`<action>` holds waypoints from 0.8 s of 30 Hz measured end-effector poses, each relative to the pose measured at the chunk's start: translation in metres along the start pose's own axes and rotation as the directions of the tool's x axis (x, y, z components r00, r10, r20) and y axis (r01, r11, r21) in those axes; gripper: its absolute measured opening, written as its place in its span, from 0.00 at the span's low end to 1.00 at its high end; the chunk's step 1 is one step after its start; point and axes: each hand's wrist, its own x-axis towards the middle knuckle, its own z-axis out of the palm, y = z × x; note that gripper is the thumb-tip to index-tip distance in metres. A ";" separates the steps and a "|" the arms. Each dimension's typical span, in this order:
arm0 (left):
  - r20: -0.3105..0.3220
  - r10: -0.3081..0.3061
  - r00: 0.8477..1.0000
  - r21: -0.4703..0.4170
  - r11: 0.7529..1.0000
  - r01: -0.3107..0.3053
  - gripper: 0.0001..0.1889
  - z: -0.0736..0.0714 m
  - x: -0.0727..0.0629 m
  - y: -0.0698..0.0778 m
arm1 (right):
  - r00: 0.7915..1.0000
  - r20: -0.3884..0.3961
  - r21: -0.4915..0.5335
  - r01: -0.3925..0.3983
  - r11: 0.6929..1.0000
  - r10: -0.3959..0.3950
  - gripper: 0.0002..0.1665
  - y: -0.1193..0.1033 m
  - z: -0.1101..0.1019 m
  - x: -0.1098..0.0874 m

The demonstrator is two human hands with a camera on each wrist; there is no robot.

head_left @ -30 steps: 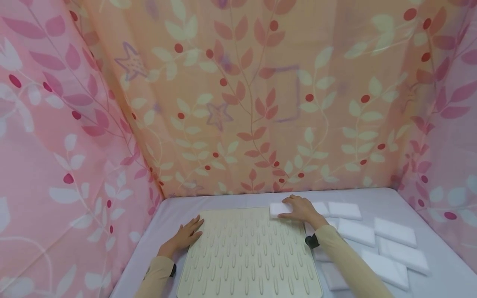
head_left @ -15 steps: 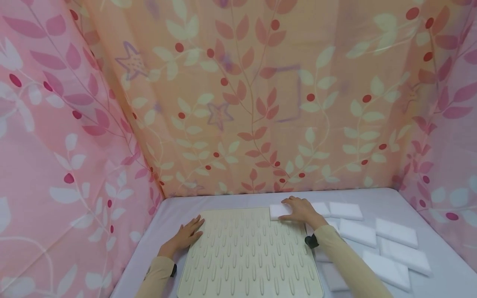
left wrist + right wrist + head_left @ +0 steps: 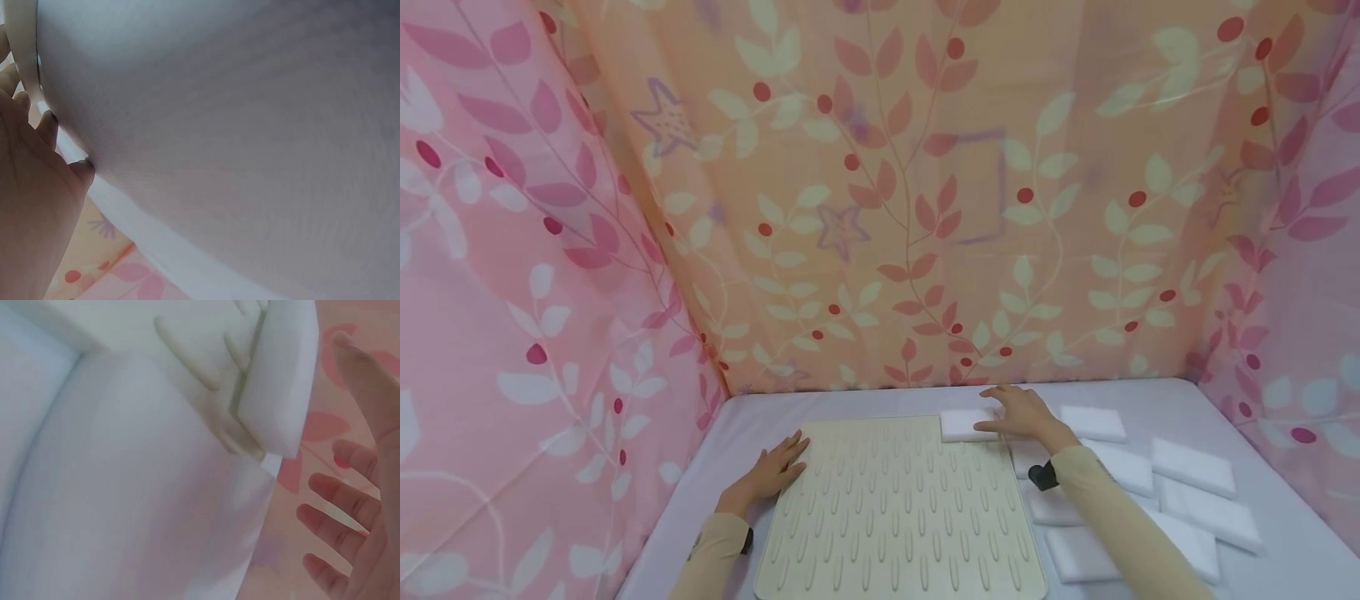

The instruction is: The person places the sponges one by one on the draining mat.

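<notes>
A cream mat with raised oblong ridges lies on the white-covered table. On its far right corner rests a white sponge block. My right hand hovers at the right end of this block with its fingers spread. In the right wrist view, a gap shows between the sponge block and the right hand, and nothing is in the palm. My left hand rests with extended fingers on the mat's far left edge. Only part of that left hand appears in the left wrist view.
Several more white sponge blocks lie scattered right of the mat, some overlapping; my right forearm covers some of them. Floral curtains close off the back and both sides of the table.
My right hand has let go of the sponge block and moved slightly right and up from it. The block stays on the mat's corner. My left hand has kept its place.
</notes>
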 end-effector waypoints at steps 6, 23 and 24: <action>0.005 -0.009 1.000 0.004 1.000 0.009 0.28 0.000 0.000 -0.001 | 0.999 -0.027 0.022 -0.020 1.000 0.021 0.44 0.015 -0.009 -0.009; -0.008 -0.003 1.000 0.001 1.000 0.003 0.29 0.006 0.000 -0.010 | 0.994 -0.079 0.040 -0.073 0.997 0.076 0.43 0.058 -0.028 -0.046; -0.006 -0.001 1.000 0.003 1.000 0.001 0.29 0.005 0.000 -0.010 | 0.993 -0.082 0.044 -0.082 0.996 0.085 0.44 0.060 -0.030 -0.049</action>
